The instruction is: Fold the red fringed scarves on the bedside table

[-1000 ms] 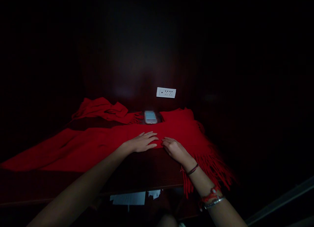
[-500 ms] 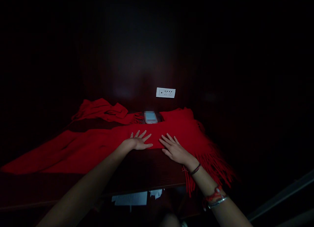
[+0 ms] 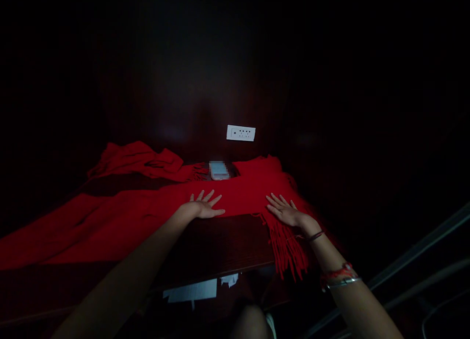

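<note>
1. Foreground: 2 forearms, both cut off below. The right bears 1 dark band (image 3: 316,236), 1 red bracelet (image 3: 340,273) and 1 silver bangle (image 3: 345,282).
2. Beneath the desk (image 3: 227,241): white papers (image 3: 194,290), partly hidden by its front edge; any print is illegible.
3. Right hand (image 3: 284,212): palm down over the red cloth (image 3: 242,197), near its fringe (image 3: 290,248); fingers spread wide, grasping nothing visible. The palm's underside is hidden.
4. Left hand (image 3: 206,206): palm down at the cloth's near edge, fingers likewise spread wide.
5. Red cloth: flat across the desk; its right side fades into shadow.
6. Beyond: a rumpled red heap (image 3: 139,160), fringed; whether it joins the cloth cannot be told. Beside the fringe, a pixelated rectangular object (image 3: 219,170), details obscured.
7. Rear wall: 1 white socket plate (image 3: 241,133); the surroundings dissolve into darkness.
</note>
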The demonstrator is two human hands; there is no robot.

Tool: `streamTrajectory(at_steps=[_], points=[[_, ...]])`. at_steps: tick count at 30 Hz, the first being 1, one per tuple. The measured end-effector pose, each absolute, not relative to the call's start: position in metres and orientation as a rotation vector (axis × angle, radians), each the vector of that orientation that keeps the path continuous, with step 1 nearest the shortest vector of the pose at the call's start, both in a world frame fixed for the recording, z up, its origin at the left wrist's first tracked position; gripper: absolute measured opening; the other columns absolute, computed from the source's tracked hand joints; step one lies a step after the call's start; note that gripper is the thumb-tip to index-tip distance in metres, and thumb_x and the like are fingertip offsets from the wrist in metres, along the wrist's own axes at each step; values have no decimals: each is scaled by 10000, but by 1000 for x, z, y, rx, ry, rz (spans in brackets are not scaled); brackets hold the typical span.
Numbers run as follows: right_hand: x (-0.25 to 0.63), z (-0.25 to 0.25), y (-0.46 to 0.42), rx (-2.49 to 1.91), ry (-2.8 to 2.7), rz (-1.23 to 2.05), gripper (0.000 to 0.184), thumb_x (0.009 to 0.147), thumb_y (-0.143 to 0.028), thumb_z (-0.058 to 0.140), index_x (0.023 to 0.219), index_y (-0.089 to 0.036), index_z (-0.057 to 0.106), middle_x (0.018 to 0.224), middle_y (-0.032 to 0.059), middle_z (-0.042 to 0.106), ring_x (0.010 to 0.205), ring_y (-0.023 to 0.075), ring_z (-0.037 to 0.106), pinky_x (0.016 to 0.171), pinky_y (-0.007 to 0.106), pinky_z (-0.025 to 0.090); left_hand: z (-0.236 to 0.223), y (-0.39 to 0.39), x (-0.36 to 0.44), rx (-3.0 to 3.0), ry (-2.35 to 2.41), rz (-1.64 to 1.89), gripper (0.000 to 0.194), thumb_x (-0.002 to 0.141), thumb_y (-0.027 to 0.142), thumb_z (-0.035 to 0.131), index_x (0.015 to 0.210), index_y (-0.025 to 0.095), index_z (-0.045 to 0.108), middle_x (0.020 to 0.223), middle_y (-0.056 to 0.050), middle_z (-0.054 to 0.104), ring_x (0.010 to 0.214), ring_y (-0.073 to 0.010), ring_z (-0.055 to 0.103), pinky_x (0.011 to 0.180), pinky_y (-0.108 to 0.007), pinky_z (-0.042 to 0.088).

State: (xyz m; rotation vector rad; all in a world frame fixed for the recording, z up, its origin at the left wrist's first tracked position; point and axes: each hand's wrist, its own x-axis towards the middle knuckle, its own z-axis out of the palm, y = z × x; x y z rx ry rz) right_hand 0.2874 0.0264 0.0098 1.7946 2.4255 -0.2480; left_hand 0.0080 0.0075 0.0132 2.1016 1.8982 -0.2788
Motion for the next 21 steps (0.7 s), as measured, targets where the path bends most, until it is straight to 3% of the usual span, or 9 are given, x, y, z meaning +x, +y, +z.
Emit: streamTrajectory(at_steps=[4, 13, 17, 19, 21], points=[[294, 27, 33, 1941, 2326, -215, 582, 813, -514, 104, 1319, -228, 86, 1380, 29, 36, 1244, 235, -9, 984, 470, 63, 9, 11, 6, 2112, 1881, -258, 803, 618, 742, 210, 1292, 326, 79, 1363, 3, -32, 1223, -311, -44, 938, -555, 24], [190, 18, 64, 1335, 2924, 80, 534, 806, -533, 189, 1296, -330, 131, 1378, -26, 68, 1246, 239, -7, 957, 523, 36, 7, 14, 4, 2144, 1846, -144, 841, 595, 749, 273, 1290, 291, 154, 1355, -41, 37, 1216, -349, -1, 907, -599, 52], [209, 7, 84, 1482, 2862, 106, 468, 837, -456, 197, 1285, -322, 194, 1372, -23, 114, 1248, 227, 13, 950, 517, 7, 6, 13, 4, 2129, 1850, -136, 831, 594, 749, 274, 1288, 311, 147, 1357, -23, 28, 1216, -350, -3, 909, -599, 46], [238, 6, 94, 1664, 2779, 90, 464, 846, -438, 165, 1294, -321, 156, 1378, -23, 68, 1247, 234, 15, 952, 514, 56, 5, 14, 4, 2122, 1850, -124, 831, 591, 751, 276, 1287, 316, 146, 1359, -15, 23, 1216, -350, -6, 912, -596, 41], [269, 6, 103, 1844, 2654, 64, 494, 849, -413, 166, 1313, -249, 121, 1378, 43, 63, 1239, 281, 48, 923, 555, 114, 4, 14, 4, 2116, 1852, -118, 835, 588, 753, 275, 1288, 317, 144, 1361, -8, 13, 1217, -347, -19, 919, -588, 29]])
